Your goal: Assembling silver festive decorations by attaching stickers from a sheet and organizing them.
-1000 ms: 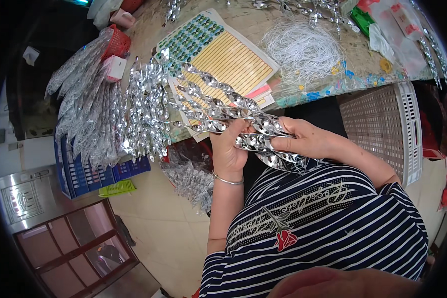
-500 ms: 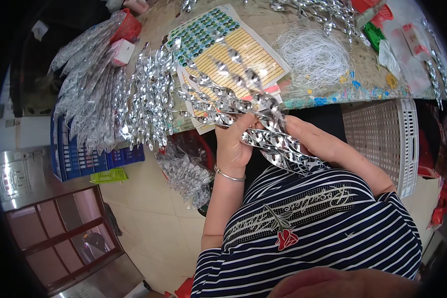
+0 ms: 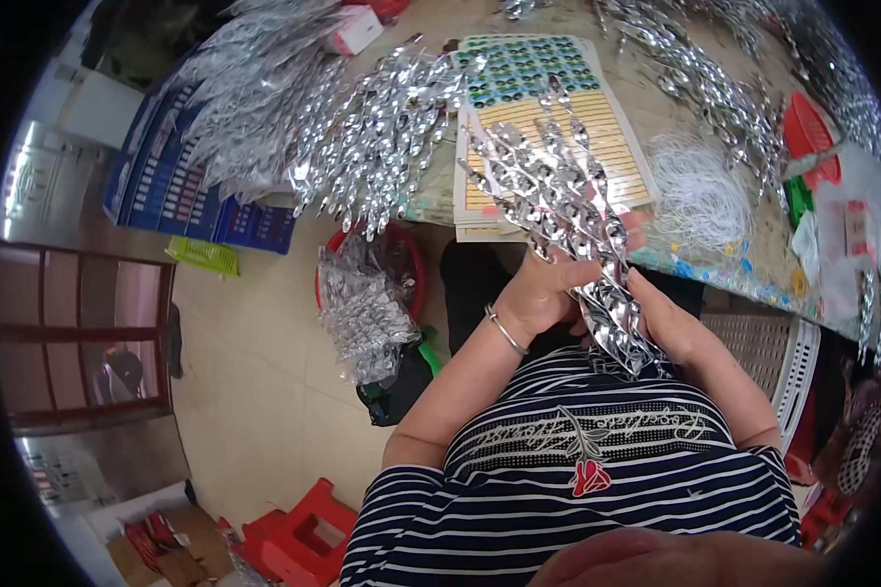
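My left hand (image 3: 545,291) is closed around a bundle of twisted silver strips (image 3: 568,191), its thumb lying across the top. The strips fan out over the table edge at their far end, and their near ends come close to my striped shirt. My right hand (image 3: 668,321) grips the right side of the bundle lower down, its fingers mostly hidden by the strips. Some fingertips show past the bundle's right edge. Beneath the far ends lie printed sheets (image 3: 612,127) with rows of green ovals and yellow bands.
More twisted silver strips (image 3: 377,127) hang over the table edge at left, beside plastic-wrapped ones (image 3: 255,108). White string (image 3: 700,191) lies coiled to the right, near a red basket (image 3: 811,137). Below are a blue crate (image 3: 152,157), a red tub (image 3: 419,279) and a red stool (image 3: 308,533).
The view has turned, so the table things sit further right. The strips have swung from pointing left to pointing away from me, gathered closer together. Both hands stay on them.
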The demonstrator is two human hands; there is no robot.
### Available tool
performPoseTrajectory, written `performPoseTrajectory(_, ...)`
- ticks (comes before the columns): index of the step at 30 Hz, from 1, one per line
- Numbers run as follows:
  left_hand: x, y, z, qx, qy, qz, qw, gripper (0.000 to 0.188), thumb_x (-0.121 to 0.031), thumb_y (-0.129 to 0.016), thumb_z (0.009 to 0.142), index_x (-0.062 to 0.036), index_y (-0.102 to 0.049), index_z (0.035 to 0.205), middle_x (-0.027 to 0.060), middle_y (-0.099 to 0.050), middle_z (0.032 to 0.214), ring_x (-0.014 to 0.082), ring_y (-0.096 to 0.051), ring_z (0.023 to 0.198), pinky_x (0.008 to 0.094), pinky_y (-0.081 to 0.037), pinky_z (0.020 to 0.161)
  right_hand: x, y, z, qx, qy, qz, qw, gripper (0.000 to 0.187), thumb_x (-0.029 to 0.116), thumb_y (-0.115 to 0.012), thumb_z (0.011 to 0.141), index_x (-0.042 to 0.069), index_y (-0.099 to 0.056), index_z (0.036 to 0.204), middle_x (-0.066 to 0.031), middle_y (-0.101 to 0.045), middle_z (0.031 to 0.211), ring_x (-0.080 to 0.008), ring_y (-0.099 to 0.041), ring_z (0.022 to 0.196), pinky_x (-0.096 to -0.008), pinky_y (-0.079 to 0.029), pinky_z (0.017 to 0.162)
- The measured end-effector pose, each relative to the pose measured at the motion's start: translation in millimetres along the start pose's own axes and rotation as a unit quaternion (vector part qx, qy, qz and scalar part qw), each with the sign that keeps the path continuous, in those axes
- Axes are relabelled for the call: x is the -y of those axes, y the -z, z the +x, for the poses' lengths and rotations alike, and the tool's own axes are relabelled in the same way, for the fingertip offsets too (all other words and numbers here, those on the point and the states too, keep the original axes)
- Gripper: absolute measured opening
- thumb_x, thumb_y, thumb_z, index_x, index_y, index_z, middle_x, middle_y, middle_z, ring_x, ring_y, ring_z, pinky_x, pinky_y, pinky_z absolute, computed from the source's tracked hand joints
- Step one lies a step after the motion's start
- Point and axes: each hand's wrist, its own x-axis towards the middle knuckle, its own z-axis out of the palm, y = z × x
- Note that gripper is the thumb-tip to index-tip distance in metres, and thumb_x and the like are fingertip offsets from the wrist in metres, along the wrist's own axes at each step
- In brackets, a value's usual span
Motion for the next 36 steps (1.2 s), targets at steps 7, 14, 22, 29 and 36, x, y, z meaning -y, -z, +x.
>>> performPoseTrajectory(7, -14.5, 5.6, -12.6, -0.021, -0.011, 0.073, 0.997, 0.060, 0.006, -0.066, 0.073, -0.0031, -0.044, 0.128, 0.0127, -0.061, 0.107, 0.0309, -0.063, 0.100, 0.0429, -0.051, 0.091, 2.2, 2.2, 13.3, 0.066, 0.028, -0.143, 0.987, 0.062, 0.049, -0.022, 0.100, 0.000, -0.050, 0.127, -0.0091, -0.061, 0.111, -0.0130, -0.055, 0.100, -0.0281, -0.043, 0.089)
performPoseTrajectory(14, -28.4, 10.2, -24.4, -0.077, -0.074, 0.117, 0.987, 0.024, 0.002, -0.064, 0.075, -0.0009, -0.059, 0.098, 0.0096, -0.063, 0.088, 0.0215, -0.065, 0.082, 0.0334, -0.053, 0.075, 44.7, -6.6, 16.2, 0.020, 0.032, -0.389, 0.920, 0.057, 0.049, -0.040, 0.096, 0.003, -0.051, 0.129, -0.0152, -0.062, 0.112, -0.0219, -0.058, 0.101, -0.0325, -0.043, 0.090)
performPoseTrajectory(22, -38.1, 25.7, -35.8, -0.108, -0.074, 0.052, 0.990, 0.020, -0.001, -0.065, 0.079, -0.0029, -0.057, 0.097, 0.0067, -0.062, 0.086, 0.0173, -0.064, 0.081, 0.0306, -0.054, 0.073, 145.7, -33.8, 106.0, -0.044, 0.299, -0.534, 0.790, 0.033, 0.025, -0.052, 0.095, -0.004, -0.061, 0.107, -0.0103, -0.066, 0.094, -0.0164, -0.062, 0.088, -0.0317, -0.049, 0.079)
performPoseTrajectory(29, -44.4, 37.6, -42.6, -0.143, -0.091, -0.003, 0.986, 0.024, 0.002, -0.065, 0.078, -0.0030, -0.057, 0.100, 0.0065, -0.062, 0.089, 0.0183, -0.064, 0.085, 0.0316, -0.053, 0.076, 156.4, -105.7, 262.6, -0.093, 0.475, -0.748, 0.455, 0.029, 0.017, -0.069, 0.074, 0.016, -0.067, 0.104, -0.0064, -0.060, 0.106, -0.0263, -0.049, 0.110, -0.0392, -0.040, 0.093)
performPoseTrajectory(36, -55.5, 55.2, -50.9, -0.149, -0.097, 0.001, 0.984, 0.028, 0.006, -0.058, 0.078, -0.0026, -0.053, 0.104, 0.0078, -0.059, 0.091, 0.0200, -0.062, 0.085, 0.0418, -0.050, 0.090, 166.7, -126.6, 283.6, -0.081, 0.385, -0.853, 0.343, 0.032, 0.007, -0.068, 0.068, 0.011, -0.064, 0.100, -0.0051, -0.058, 0.107, -0.0234, -0.048, 0.115, -0.0414, -0.033, 0.104)
